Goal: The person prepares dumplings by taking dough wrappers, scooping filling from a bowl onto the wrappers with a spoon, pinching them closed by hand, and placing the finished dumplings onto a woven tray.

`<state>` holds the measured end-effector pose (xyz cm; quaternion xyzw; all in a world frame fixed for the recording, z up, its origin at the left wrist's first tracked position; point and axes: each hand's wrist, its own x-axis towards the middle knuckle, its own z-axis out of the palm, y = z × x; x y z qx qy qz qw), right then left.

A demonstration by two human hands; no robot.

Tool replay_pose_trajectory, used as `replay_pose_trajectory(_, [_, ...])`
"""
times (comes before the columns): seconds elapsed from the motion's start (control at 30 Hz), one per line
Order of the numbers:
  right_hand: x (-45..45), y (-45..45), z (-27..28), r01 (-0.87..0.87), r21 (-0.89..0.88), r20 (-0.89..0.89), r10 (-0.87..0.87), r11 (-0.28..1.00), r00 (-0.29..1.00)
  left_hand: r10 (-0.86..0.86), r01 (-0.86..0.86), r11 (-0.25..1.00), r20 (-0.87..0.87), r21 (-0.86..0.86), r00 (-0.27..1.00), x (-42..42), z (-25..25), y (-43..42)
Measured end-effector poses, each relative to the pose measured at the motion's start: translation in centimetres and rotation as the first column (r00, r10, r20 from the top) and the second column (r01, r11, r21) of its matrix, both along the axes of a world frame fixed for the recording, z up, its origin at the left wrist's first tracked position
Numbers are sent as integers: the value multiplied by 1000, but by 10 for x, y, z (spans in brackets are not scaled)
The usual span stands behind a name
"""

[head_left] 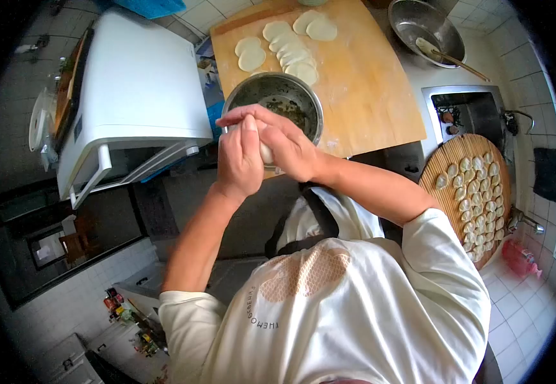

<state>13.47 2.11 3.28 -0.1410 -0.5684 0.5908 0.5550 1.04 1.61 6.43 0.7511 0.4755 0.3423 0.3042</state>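
Note:
My left hand [239, 159] and my right hand [285, 146] are pressed together around a dumpling [266, 153], of which only a pale bit of dough shows between them. Both hands are closed, and their fingers overlap. Just beyond them, partly covered by my fingers, a metal bowl [317, 109] contains dark green filling [287, 110]. Round dough wrappers [289, 46] lie on the wooden board [367, 96] past the bowl, some overlapping in a row and others in small groups.
Rows of folded dumplings [476, 198] cover a round slatted tray [434, 168] at the right, near the sink [428, 96]. A wok [412, 25] with a wooden-handled spatula [460, 63] stands at the back right. A white appliance [143, 77] flanks the board's left side.

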Motion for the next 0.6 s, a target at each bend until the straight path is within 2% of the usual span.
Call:
replay_pose_trajectory(0.03, [1, -1, 3, 2, 16, -2, -2, 1000, 1000, -2, 2, 1000, -2, 16, 1000, -3, -3, 1])
replay_pose_trajectory(0.07, [3, -1, 5, 17, -108, 35, -13, 994, 999, 20, 27, 984, 254, -178, 967, -4, -5, 5])
replay_pose_trajectory(0.1, [7, -1, 7, 35, -232, 76, -18, 972, 997, 88, 103, 930, 486, -354, 870, -3, -3, 7])
replay_pose_trajectory(0.13, [17, 1, 11, 1, -293, 138, 41, 956, 990, 306, 109, 829, 609, -548, 732, 1, -3, 6])
replay_pose_trajectory(0.17, [23, 0, 11, 0, -284, 141, 42, 959, 989, 301, 109, 835, 614, -539, 729, -2, 3, 6])
replay_pose_trajectory(0.23, [30, -4, 9, -13, -232, 303, 85, 973, 949, 207, 443, 656, 709, -612, 674, -5, 19, 5])
replay_pose_trajectory(0.27, [29, -6, 9, 44, -184, 282, 9, 982, 959, 231, 344, 677, 632, -650, 740, 1, 23, 4])
replay_pose_trajectory(0.3, [28, -6, 8, 45, -181, 287, 9, 982, 958, 230, 347, 679, 637, -647, 736, 1, 21, 3])
replay_pose_trajectory(0.37, [25, -6, 5, 209, -129, 346, -153, 969, 926, 114, 197, 765, 430, -613, 895, 1, 15, 3])
replay_pose_trajectory(0.4, [29, -9, 19, 278, -36, 446, -233, 960, 864, 109, 159, 804, 406, -573, 908, 9, 20, 0])
replay_pose_trajectory(0.43, [27, -11, 17, 276, -35, 451, -231, 961, 862, 111, 161, 804, 411, -572, 905, 12, 26, 0])
replay_pose_trajectory(0.47, [23, -12, 12, 337, -31, 373, -302, 941, 878, 310, 232, 702, 582, -673, 752, 15, 33, 2])
replay_pose_trajectory(0.5, [20, -13, 7, 395, -33, 291, -369, 918, 882, 513, 336, 594, 666, -731, 542, 17, 35, 4])
replay_pose_trajectory(0.57, [20, -13, -3, 419, 29, 359, -401, 908, 843, 578, 490, 554, 734, -673, 356, 19, 14, 3])
replay_pose_trajectory(0.6, [21, -13, -4, 441, 90, 417, -436, 893, 798, 574, 464, 576, 737, -673, 357, 21, 9, 2])
